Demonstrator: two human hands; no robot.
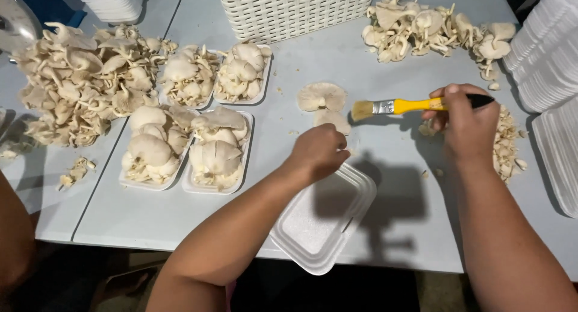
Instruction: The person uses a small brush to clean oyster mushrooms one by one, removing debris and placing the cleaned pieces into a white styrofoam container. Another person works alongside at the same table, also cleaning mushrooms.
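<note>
Right hand (463, 122) clamps yellow-handled brush (400, 106), bristles toward loose mushroom (323, 96). Left hand (318, 151) curled, fingers pinching second mushroom piece (333, 119) just above empty foam tray (322, 219); firm hold or mere touch, cannot tell. Empty foam tray at table's near edge, nothing in it yet. Left of it: four filled trays (186, 122), judged done. Beyond those, big mushroom heap (78, 80) unsorted. Far right of empty tray: smaller heap (430, 26), trimmings (506, 140), stacked spare trays (551, 53). Much left.

4 filled mushroom trays (158, 182), loose mushroom heap (78, 77), white basket (289, 11), stacked foam trays (545, 53)
</note>
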